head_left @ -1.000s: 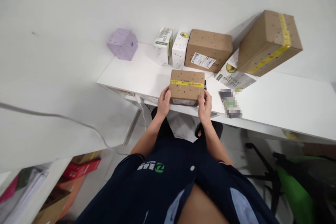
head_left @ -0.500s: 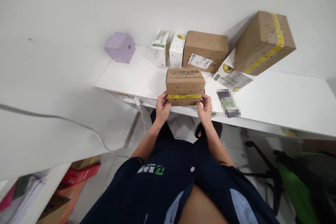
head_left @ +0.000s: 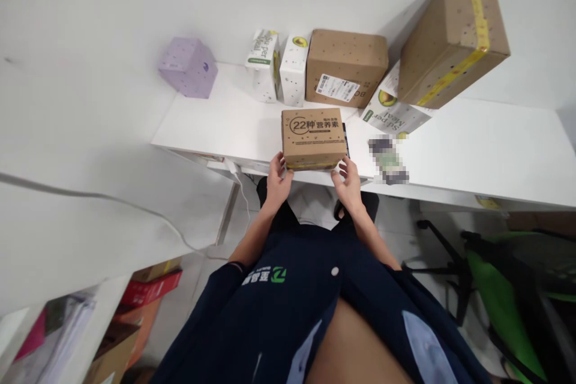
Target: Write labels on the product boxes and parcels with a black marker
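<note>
A small brown cardboard box point(head_left: 314, 135) with black printed characters on its top sits near the front edge of the white table point(head_left: 472, 156). My left hand point(head_left: 278, 179) holds its near left corner, fingers curled against the side. At the near right corner my right hand point(head_left: 348, 180) touches the box with its fingers bent round the lower edge. A strip of yellow tape shows along the box's near bottom edge.
Behind it stand a purple box point(head_left: 188, 66), two white cartons point(head_left: 279, 64), a labelled brown box point(head_left: 345, 67), a flat white carton point(head_left: 392, 112) and a large taped brown box point(head_left: 454, 42) tilted on it. A blurred item point(head_left: 386, 159) lies right. A green chair point(head_left: 504, 300) stands lower right.
I have rolled the box away from me: the yellow-taped face went from the top to the near side, then down to the bottom edge, and the printed face now points up.
</note>
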A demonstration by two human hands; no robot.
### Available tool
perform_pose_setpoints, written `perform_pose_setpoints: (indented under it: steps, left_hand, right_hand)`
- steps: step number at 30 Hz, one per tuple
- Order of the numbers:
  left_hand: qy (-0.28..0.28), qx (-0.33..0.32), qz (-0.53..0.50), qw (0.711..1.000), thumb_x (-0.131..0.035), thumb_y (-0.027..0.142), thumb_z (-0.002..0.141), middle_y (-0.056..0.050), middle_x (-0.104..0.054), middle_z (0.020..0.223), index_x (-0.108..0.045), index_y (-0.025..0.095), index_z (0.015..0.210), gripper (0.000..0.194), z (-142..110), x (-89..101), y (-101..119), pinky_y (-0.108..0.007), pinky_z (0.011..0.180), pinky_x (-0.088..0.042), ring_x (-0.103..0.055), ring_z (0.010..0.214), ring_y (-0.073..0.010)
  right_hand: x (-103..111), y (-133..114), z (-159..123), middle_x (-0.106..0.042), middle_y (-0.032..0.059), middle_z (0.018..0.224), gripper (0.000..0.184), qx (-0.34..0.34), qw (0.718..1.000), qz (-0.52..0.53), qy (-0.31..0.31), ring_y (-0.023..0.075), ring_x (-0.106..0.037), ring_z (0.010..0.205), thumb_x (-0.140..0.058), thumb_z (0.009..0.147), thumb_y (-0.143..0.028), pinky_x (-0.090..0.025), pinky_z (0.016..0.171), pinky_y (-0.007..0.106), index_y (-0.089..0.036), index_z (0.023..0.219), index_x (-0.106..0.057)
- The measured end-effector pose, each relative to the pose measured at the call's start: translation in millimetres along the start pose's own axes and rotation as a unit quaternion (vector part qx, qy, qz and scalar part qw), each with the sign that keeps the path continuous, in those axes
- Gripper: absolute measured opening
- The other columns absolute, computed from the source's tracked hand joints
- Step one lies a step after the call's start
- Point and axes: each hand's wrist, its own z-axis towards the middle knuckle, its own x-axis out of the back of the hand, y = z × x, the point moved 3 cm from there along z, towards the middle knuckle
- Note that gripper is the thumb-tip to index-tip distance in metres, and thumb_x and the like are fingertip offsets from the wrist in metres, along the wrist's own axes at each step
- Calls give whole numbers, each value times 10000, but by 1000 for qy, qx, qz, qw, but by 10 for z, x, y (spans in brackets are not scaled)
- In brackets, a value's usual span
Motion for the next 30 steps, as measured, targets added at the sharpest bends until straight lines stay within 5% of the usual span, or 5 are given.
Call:
perform_pose_setpoints:
  steps: [7, 15, 21, 24, 30]
  left_hand:
    - [-41, 3, 84, 996, -591, 302, 903, -133, -396, 1558, -280, 281, 1516, 687, -238, 81, 184, -506, 1165, -401, -441, 1420, -285]
    - [-6, -50, 136, 989, -562, 263, 912, -166, -442, 1523, -312, 240, 1513, 651, -429, 145, 379, -507, 1144, -425, -461, 1404, -284]
    - [43, -245, 252, 935, -548, 212, 909, -183, -463, 1451, -405, 195, 1452, 561, -339, 56, 663, -496, 1146, -415, -443, 1391, -280]
    - [57, -324, 277, 903, -543, 202, 909, -179, -425, 1439, -455, 194, 1406, 505, -256, -70, 789, -483, 1127, -428, -424, 1386, -283]
    - [44, -310, 335, 889, -561, 298, 920, -170, -362, 1420, -548, 201, 1321, 413, -57, -216, 803, -501, 1104, -422, -395, 1370, -314]
  right_hand:
    - [338, -86, -333, -539, 167, 1329, 515, -22, 995, -97, -15, 246, -646, 1057, -565, 878, -364, -570, 904, 469, -217, 1368, -508]
    - [502, -73, -328, -573, 153, 1258, 426, -22, 992, -120, 22, 220, -666, 955, -576, 865, -364, -591, 784, 402, -211, 1262, -576]
    - [452, -86, 199, -617, 132, 1102, 359, -14, 975, -220, 6, 175, -628, 717, -531, 873, -323, -553, 746, 378, -156, 1178, -622]
    - [364, -51, 563, -644, 158, 1087, 374, -43, 940, -336, -39, 242, -656, 869, -556, 892, -330, -513, 842, 391, -126, 1201, -609]
    - [223, -26, 927, -680, 192, 1093, 384, -114, 876, -455, -108, 298, -660, 1008, -566, 921, -421, -470, 835, 359, -123, 1162, -585]
